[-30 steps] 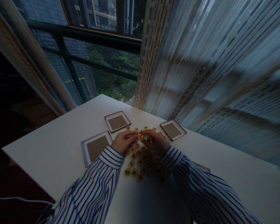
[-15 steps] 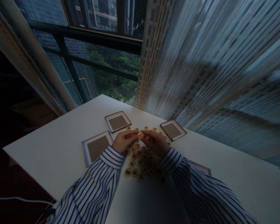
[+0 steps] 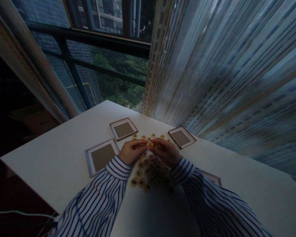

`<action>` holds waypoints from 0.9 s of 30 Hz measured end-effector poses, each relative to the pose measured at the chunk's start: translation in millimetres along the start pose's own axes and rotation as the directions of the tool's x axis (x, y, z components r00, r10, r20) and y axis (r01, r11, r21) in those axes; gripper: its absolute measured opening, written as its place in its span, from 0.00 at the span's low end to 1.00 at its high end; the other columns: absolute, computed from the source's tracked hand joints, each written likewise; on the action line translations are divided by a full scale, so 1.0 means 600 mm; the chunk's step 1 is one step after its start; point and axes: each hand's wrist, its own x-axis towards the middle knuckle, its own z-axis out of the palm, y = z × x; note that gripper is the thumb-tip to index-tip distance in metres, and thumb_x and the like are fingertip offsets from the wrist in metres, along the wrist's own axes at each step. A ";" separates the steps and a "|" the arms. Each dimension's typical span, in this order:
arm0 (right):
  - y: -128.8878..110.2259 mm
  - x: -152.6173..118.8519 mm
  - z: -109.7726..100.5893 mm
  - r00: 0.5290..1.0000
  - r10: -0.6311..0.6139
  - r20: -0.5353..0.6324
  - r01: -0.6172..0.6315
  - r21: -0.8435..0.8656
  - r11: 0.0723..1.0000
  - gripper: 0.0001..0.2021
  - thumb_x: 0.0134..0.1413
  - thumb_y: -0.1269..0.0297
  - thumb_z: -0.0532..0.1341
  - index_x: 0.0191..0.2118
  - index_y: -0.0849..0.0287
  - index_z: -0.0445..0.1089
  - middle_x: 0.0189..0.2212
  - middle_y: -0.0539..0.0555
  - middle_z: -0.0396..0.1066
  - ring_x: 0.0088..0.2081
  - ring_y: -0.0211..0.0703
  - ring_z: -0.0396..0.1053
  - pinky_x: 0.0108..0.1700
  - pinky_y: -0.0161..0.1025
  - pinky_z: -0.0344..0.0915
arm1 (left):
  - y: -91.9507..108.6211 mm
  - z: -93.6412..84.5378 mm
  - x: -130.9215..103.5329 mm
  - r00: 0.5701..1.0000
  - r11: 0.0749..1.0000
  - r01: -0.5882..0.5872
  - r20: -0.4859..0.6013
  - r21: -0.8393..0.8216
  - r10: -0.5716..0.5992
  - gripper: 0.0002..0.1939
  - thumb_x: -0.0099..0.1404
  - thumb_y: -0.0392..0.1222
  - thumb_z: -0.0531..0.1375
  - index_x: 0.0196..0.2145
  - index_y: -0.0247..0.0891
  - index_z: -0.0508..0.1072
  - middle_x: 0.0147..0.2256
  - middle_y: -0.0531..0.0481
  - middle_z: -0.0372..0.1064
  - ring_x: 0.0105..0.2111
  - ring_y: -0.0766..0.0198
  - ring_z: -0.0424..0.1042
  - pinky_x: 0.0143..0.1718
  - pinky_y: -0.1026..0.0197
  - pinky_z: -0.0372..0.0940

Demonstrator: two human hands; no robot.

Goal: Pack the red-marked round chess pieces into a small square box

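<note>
Head view: the left hand (image 3: 133, 150) and the right hand (image 3: 165, 151), both bare, meet fingertip to fingertip, each clamped on one edge of a small, round, pale-yellow disc with a red character (image 3: 150, 144), which lies between them with its marked face toward the camera. Below both hands, on the wearer's side, spreads a loose cluster of similar pale-yellow round discs with black or red characters (image 3: 138, 173) (those beside the right wrist lie in deep shadow, their markings hard to read). Just beyond the fingertips, more discs (image 3: 153, 135) lie scattered on a smooth white tabletop (image 3: 51, 154). Left of the left hand rests a shallow, rectangular, pale-rimmed tray with a grey-brown base (image 3: 103, 157); farther ahead of the same hand stands a smaller, brown-edged rectangular tray (image 3: 123, 129). A second brown-edged tray (image 3: 181, 137) lies ahead and to the right of the right hand, while another pale-rimmed tray (image 3: 213, 178) is partly hidden by the right forearm. Both wrists emerge from white sleeves with dark-blue stripes (image 3: 93, 197). Beyond the right hand hangs a pale, sheer, striped curtain (image 3: 212, 72).
</note>
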 end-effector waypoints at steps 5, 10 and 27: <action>-0.003 -0.004 0.000 1.000 0.025 0.003 -0.025 0.115 0.993 0.18 0.42 0.54 0.64 0.38 0.60 0.69 0.25 0.50 0.68 0.23 0.34 0.62 0.24 0.33 0.60 | 0.001 0.001 -0.002 0.999 0.999 -0.047 0.016 0.025 0.047 0.16 0.41 0.46 0.68 0.29 0.34 0.78 0.29 0.46 0.76 0.28 0.61 0.73 0.33 0.61 0.69; -0.010 -0.006 -0.001 0.999 0.051 -0.013 -0.049 0.135 0.990 0.15 0.44 0.53 0.63 0.35 0.60 0.70 0.25 0.50 0.69 0.23 0.34 0.62 0.24 0.33 0.59 | -0.005 0.000 -0.004 0.999 0.998 -0.032 0.038 0.058 0.029 0.16 0.44 0.45 0.68 0.31 0.35 0.78 0.25 0.49 0.75 0.23 0.64 0.72 0.25 0.64 0.68; -0.060 -0.074 -0.035 0.972 -0.216 0.090 0.234 -0.371 0.899 0.11 0.50 0.67 0.59 0.41 0.58 0.72 0.31 0.52 0.72 0.27 0.34 0.65 0.30 0.31 0.62 | 0.007 0.031 -0.038 0.993 0.998 -0.050 0.109 0.025 0.047 0.15 0.40 0.45 0.69 0.26 0.35 0.76 0.26 0.48 0.76 0.27 0.60 0.74 0.33 0.59 0.70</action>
